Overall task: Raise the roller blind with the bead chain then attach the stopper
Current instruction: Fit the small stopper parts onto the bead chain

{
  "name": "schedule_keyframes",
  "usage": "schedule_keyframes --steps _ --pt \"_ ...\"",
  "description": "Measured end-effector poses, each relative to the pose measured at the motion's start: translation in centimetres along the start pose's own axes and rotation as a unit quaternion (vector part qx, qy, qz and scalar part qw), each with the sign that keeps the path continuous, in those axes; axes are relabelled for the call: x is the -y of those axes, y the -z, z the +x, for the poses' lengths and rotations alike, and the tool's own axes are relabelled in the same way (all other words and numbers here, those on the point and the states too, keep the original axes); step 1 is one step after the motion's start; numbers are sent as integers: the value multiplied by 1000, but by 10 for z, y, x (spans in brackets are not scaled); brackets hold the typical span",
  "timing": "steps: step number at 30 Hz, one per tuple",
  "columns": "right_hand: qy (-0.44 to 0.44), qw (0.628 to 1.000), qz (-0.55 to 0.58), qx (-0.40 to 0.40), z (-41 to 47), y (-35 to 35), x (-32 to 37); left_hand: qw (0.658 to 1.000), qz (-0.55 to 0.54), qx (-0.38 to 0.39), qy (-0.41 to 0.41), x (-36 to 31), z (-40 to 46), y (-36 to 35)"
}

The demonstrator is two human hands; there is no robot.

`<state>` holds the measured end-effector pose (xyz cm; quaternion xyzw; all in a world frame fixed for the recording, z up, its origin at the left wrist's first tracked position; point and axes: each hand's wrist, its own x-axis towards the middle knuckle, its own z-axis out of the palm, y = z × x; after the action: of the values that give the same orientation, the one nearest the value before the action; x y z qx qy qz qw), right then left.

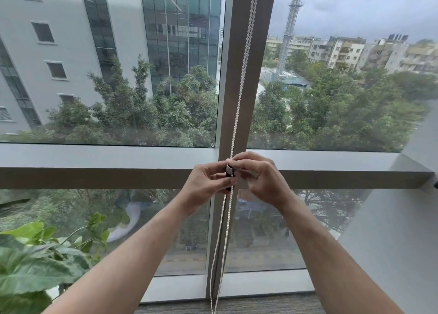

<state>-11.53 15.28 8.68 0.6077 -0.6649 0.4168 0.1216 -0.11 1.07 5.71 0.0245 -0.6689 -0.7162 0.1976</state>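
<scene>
A tall glazed window fills the view, divided by a grey-brown vertical metal mullion (246, 76) and a wide grey horizontal transom (94, 166); outside stand grey multi-storey buildings, dense green trees and a lattice tower. A broad-leaved green potted plant (35, 261) occupies the lower left corner, and grey carpet runs along the foot of the glass.

The white plastic bead chain (244, 59) hangs as two strands in front of the mullion, running from the top edge down past the transom to the floor. The strands lie close together above the hands and separate slightly below them.

Both bare hands meet at transom height, directly on the chain. The left hand (208, 183) and the right hand (260, 178) each pinch the small stopper (229, 171), a white and black plastic piece, from opposite sides. Each grip is pressed together on the stopper, fingertips touching it. The stopper sits against the chain strands; whether it is clipped on cannot be told
</scene>
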Motion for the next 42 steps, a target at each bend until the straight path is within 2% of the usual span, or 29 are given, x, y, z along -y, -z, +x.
schedule_keyframes --steps 13,18,22,26,30,36,42 --pt "-26 999 18 7 -8 -10 -1 1000 3 -6 12 1 -3 2" --pt "-85 993 82 0 -16 -17 -1 1000 9 0 11 2 -6 3" --pt "-152 968 196 -32 -22 -26 6 1000 15 -2 -6 0 -7 1" --pt "-224 914 323 -97 -23 -36 14 999 34 -4 -20 0 -8 1" --pt "-259 878 391 -97 -22 -39 20 1000 26 3 -15 4 -8 1" --pt "-343 845 403 -86 -21 -45 14 999 31 -6 -22 3 -9 0" --pt "-376 831 409 -7 -25 -40 16 998 58 -13 -31 8 -11 4"
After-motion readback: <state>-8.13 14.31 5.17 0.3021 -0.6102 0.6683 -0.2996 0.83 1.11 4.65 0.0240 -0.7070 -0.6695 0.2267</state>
